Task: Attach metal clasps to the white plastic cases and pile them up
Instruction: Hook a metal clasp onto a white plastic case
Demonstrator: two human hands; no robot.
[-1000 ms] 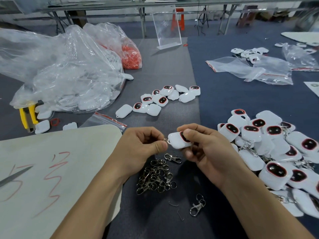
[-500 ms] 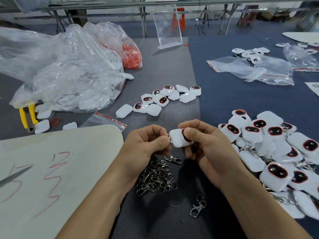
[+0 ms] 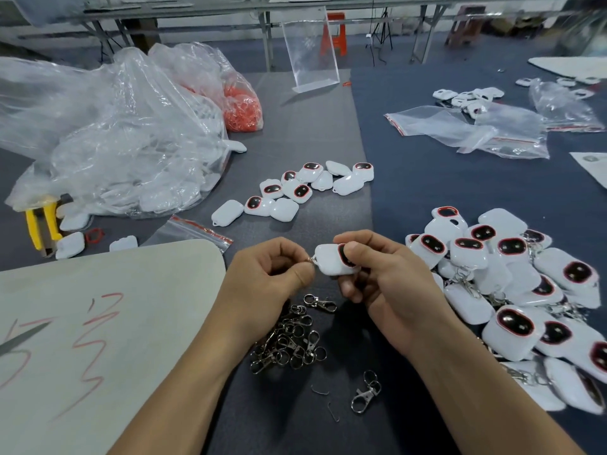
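Observation:
My right hand point(image 3: 381, 284) grips a white plastic case point(image 3: 330, 259) with a red-rimmed dark window, held above the table. My left hand point(image 3: 266, 280) pinches a small metal clasp ring point(image 3: 310, 260) against the case's left corner; most of the clasp is hidden by my fingers. Below my hands lies a heap of loose metal clasps point(image 3: 289, 339), with one single clasp point(image 3: 364, 394) nearer to me. A pile of cases with clasps attached point(image 3: 512, 290) lies to the right. Several bare cases point(image 3: 295, 192) lie further back in the middle.
A large clear bag of white cases point(image 3: 124, 152) and a bag of red rings point(image 3: 239, 106) sit at the back left. Yellow pliers point(image 3: 41, 221) lie at the far left. A white board with red marks point(image 3: 98, 323) covers the near left. Empty zip bags point(image 3: 476, 133) lie back right.
Both hands have risen slightly with the case and stay pressed together at its corner. Nothing else on the table has moved.

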